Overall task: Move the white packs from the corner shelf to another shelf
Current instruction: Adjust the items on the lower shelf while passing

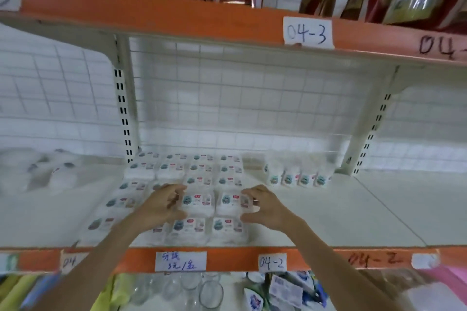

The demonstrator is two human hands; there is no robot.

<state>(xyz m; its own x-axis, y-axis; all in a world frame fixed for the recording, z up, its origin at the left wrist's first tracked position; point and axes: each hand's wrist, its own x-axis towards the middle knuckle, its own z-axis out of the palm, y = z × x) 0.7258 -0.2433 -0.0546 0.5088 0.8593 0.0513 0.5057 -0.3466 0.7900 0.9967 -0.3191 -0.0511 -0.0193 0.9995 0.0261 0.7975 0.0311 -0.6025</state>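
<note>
The white packs (192, 184) lie flat in a tight grid on the middle shelf (353, 209), left of its centre, with a few more standing upright just to the right; they look like light, soft, film-wrapped tissue, likely slippery and squashy, so best pinched by the short sides. The left hand (164, 206) and right hand (262, 207) hover with fingers curled, flanking two packs in the second row; whether they grip or merely touch I cannot tell
</note>
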